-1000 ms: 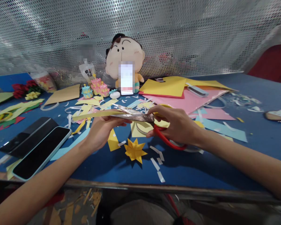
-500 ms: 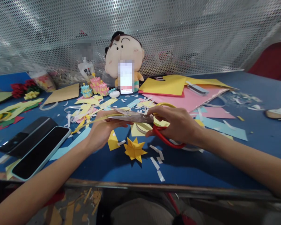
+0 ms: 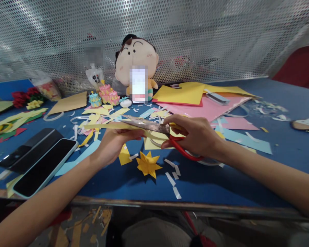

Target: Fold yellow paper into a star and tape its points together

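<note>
My right hand [image 3: 193,135] is closed round the red and yellow handles of a pair of scissors [image 3: 154,126]. Their metal blades point left and lie along a strip of pale yellow paper [image 3: 100,126]. This paper is pinched in my left hand [image 3: 112,142], with its long end sticking out to the left. Whether the blades are cutting into it I cannot tell. On the blue table below the scissors sits a folded yellow paper star [image 3: 148,164]. White paper scraps [image 3: 173,185] lie to the right of the star.
A black phone [image 3: 46,168] and a dark case [image 3: 31,149] lie at left. Behind stand a plush doll [image 3: 137,56] with a lit phone [image 3: 139,84] and small paper cakes [image 3: 109,94]. Coloured sheets [image 3: 180,94] and cuttings cover the back; the table edge [image 3: 154,204] runs in front.
The yellow paper has turned so that more of its face shows. The scissors have tilted, tips slightly raised on the left, and the blades look closer together.
</note>
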Tool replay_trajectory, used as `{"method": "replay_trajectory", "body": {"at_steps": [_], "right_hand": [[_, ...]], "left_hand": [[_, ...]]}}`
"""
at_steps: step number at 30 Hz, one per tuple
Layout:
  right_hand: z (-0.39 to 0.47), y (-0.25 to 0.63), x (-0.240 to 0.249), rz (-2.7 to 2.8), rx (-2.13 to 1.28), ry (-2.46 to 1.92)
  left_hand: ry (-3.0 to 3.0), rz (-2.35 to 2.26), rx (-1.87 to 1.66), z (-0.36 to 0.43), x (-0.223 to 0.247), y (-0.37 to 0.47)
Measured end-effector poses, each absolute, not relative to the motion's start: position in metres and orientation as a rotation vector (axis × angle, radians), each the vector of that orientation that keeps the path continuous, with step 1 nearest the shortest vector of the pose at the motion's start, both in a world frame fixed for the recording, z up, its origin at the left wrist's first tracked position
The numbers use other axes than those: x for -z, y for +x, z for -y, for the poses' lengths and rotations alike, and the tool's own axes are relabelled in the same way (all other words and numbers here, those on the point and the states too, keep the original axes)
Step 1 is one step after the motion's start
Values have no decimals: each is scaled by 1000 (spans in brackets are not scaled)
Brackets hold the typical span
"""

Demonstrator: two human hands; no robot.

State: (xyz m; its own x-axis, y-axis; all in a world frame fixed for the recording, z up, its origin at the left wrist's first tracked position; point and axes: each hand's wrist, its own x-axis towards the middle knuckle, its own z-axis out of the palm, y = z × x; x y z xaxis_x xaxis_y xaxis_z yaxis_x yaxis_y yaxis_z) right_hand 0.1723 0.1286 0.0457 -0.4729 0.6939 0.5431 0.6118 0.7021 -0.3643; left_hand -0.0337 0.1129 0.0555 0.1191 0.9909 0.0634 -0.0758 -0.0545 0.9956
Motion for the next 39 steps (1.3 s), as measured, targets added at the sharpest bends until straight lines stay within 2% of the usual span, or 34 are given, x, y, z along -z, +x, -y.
{"method": "replay_trajectory", "body": {"at_steps": [7, 11, 19, 22, 25, 27, 34, 39], "right_hand": [[-136, 185, -58, 2040, -155, -1168], [-156, 207, -56, 2216, -84, -1452], [-174, 225, -48, 2391, -99, -1492], [-157, 209, -60, 2340, -178, -1410], [-132, 183, -69, 2212, -743, -1048], [-118, 168, -71, 2142, -910, -984], [-108, 158, -75, 2259, -963, -775], [-116, 171, -86, 2362, -977, -817]], "left_hand": [[1232, -1023, -1177, -113, -57, -35], [1224, -1045, -1143, -113, -59, -38], [1258, -1065, -1010, -113, -65, -41], [1265, -1058, -959, -110, -66, -39], [1294, -1069, -911, -105, -68, -36], [1365, -1094, -881, -101, -69, -34], [1712, -1193, -824, -85, -69, -36], [1824, -1154, -940, -89, -84, -50]]}}
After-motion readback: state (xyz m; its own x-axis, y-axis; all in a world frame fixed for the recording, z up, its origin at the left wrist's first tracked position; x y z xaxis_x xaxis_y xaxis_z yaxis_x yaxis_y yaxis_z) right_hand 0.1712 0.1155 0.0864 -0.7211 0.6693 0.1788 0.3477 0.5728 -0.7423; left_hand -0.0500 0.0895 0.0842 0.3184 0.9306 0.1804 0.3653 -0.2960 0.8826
